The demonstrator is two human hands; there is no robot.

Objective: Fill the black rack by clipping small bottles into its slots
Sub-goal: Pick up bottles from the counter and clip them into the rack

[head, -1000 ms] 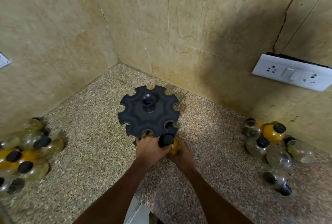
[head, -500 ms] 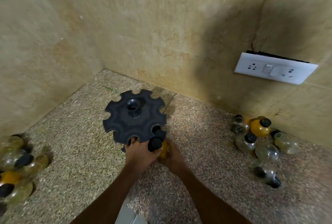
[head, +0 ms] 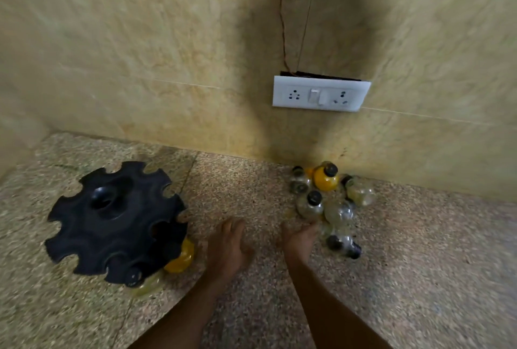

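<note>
While the left hand point(head: 227, 248) hovers empty, the right hand point(head: 298, 239) touches the bottles point(head: 324, 200).

We are seeing the black rack point(head: 114, 222) hiding most of a yellow bottle point(head: 181, 257) and a clear one point(head: 145, 284) tucked under its near rim. Right of the rack, our right hand point(head: 298, 241) is covering part of the blurred bottle pile point(head: 330, 208); its grip is unclear.
</note>
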